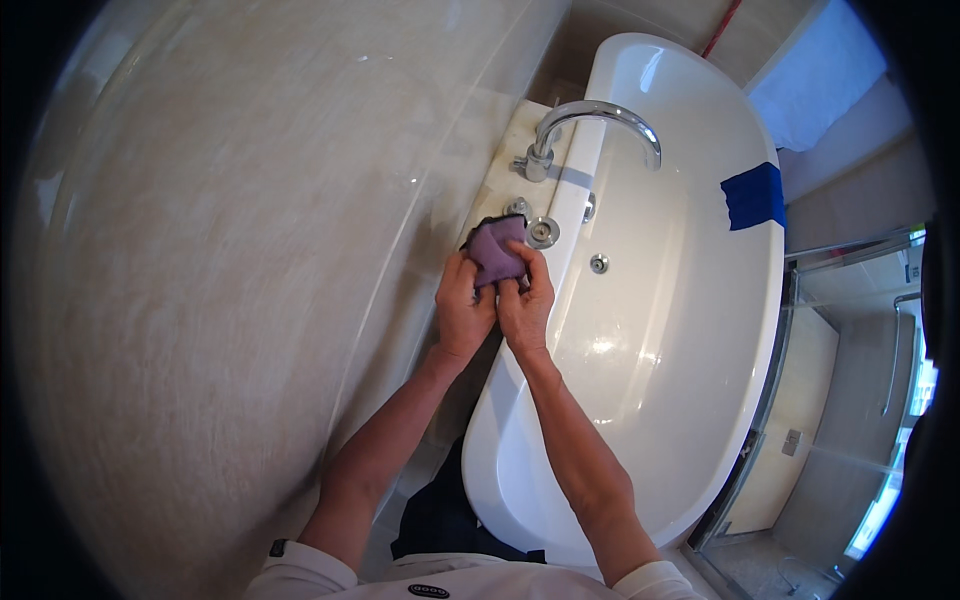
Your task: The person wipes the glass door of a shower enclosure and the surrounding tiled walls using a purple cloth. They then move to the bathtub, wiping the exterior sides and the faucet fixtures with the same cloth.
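Note:
A purple cloth with a dark edge (pixel 496 251) is held between both hands, above the ledge at the bathtub's left side. My left hand (pixel 461 307) grips its lower left part, and my right hand (pixel 526 304) pinches its right part, with the index finger lying on the cloth. Just right of the cloth is a round chrome fitting (pixel 542 232). A chrome tap knob (pixel 517 208) stands close beyond the cloth. Farther along the ledge rises a curved chrome spout (pixel 600 111), reaching over the white bathtub (pixel 675 300). The cloth hides part of the ledge.
Beige stone-like wall panels (pixel 225 262) run along the left. The tub has a chrome drain (pixel 599 263) and an overflow fitting (pixel 589 208). Blue tape (pixel 754 196) covers part of its far rim. To the right stands a glass shower enclosure (pixel 840 360).

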Motion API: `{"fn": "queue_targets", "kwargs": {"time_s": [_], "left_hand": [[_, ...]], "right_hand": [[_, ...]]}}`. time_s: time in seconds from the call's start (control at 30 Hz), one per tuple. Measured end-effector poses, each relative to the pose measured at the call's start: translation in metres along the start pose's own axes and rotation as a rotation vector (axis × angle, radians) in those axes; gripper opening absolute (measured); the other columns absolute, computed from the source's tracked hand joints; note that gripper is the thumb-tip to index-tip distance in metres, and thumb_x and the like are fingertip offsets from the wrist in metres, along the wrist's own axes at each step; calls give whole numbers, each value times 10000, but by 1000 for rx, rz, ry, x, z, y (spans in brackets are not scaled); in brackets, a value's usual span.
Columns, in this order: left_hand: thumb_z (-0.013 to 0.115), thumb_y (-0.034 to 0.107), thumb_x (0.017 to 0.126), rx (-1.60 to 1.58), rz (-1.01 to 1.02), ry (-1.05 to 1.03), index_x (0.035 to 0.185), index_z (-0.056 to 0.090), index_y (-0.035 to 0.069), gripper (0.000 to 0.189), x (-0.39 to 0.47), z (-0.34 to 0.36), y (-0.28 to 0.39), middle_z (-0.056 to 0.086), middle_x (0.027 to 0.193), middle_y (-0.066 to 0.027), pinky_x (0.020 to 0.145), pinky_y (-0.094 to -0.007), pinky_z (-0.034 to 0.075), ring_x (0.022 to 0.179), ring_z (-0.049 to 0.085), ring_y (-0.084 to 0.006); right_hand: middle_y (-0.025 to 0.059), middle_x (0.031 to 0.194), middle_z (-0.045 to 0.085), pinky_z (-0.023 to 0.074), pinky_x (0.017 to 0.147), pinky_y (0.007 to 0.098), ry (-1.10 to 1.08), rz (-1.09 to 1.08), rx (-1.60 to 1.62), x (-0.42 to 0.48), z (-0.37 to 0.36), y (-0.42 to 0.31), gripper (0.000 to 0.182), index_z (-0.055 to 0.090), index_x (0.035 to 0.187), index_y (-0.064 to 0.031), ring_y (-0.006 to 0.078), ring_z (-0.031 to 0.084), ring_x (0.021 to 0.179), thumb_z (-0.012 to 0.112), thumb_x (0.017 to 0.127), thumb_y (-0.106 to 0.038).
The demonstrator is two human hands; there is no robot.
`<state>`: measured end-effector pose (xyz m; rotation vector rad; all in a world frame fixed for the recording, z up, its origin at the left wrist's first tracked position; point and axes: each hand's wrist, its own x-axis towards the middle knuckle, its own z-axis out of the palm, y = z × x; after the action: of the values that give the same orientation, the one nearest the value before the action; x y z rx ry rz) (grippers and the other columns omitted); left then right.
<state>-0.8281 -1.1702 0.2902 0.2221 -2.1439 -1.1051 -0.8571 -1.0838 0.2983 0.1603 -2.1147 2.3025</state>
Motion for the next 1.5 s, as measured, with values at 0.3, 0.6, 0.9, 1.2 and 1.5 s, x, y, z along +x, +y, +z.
{"fn": "queue_targets", "kwargs": {"time_s": [0.3, 0.6, 0.9, 1.2, 1.5], "left_hand": [[542, -80, 797, -64, -98, 64, 1041, 591, -5, 260, -12, 8, -24, 578, 947, -116, 704, -287, 469, 849, 588, -196], [538, -39, 803, -14, -252, -61, 1151, 497, -13, 352, -29, 40, -36, 563, 1038, -224, 824, -459, 460, 966, 558, -430], [572, -35, 832, -58, -106, 75, 1054, 555, -12, 224, -17, 22, -4, 574, 1085, -179, 820, -353, 479, 1022, 579, -253], [506, -119, 750, -186, -281, -23, 1013, 551, -30, 281, -42, 48, -60, 573, 1074, -180, 813, -361, 484, 950, 595, -301], [508, -94, 800, 42, -500, -150, 1138, 470, -8, 351, -28, 61, -66, 607, 1024, -130, 849, -330, 485, 962, 610, -199]], "right_hand": [[94, 972, 628, 495, 694, 255, 103, 30, -2, 9, 2, 5, 242, 572, 1131, 6, 136, 600, 832, 510, 898, -23], [230, 1095, 561, 438, 927, 421, -24, 13, -348, 18, -4, 60, 459, 459, 1259, -8, 378, 560, 1049, 431, 801, 10], [149, 989, 601, 477, 807, 338, 41, -106, -97, 20, 2, 24, 335, 569, 1098, -22, 273, 605, 904, 500, 780, 58], [106, 876, 622, 483, 729, 312, 42, 269, -17, 9, -17, 69, 238, 550, 1099, 5, 164, 582, 801, 508, 866, -24], [223, 1153, 591, 441, 937, 417, -95, 203, -324, 24, -14, 118, 432, 486, 1285, -5, 369, 584, 1067, 414, 860, -12]]}}
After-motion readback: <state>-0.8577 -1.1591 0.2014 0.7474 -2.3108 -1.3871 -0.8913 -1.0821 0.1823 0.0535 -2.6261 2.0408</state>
